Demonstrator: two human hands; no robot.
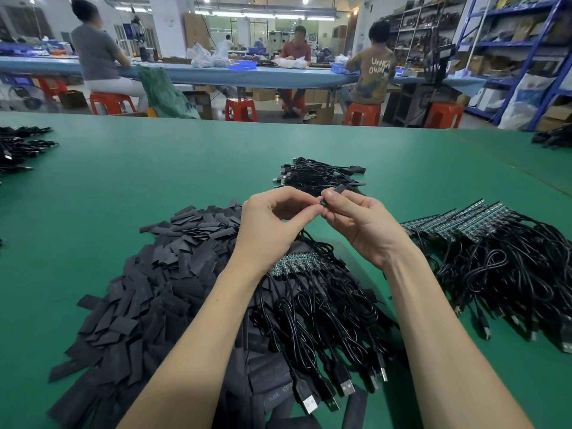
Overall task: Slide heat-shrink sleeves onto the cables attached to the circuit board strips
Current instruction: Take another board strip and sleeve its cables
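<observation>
Left hand [272, 224]: centre of frame, raised above the table, fingers curled, thumb and forefinger pinching something small and dark at the fingertips; probably the cable end, too small to tell.
Right hand [359, 224]: just right of the left hand, fingertips touching it; thumb and forefinger pinch a short black sleeve [335, 192] that pokes up and to the right past the thumb.
Held cable [305, 235]: thin black lead drops from between the two hands down to the strip below.
Circuit board strip [297, 264]: green strip lying flat under the wrists, lower centre, a row of black cables fanning toward the bottom edge, USB plugs [346, 387] at their ends.
Sleeve pile [161, 274]: big heap of flat black heat-shrink pieces, left of centre down to bottom left, partly under the left forearm and under the strip's cables.
More strips [458, 221]: several board strips stacked edge to edge at right of frame, their cables [507, 274] tangled in a mass toward lower right.
Cable bundle [318, 176]: loose black bundle just above the hands, resting on the table.
Table [139, 168]: green surface, fills the middle and lower frame.
Other black bundles: one at far left edge [21, 147], one at far right edge [554, 138].
Background: upper frame, three people seated on red stools [240, 109] at a long blue bench [216, 76]; blue shelving [510, 51] upper right.
</observation>
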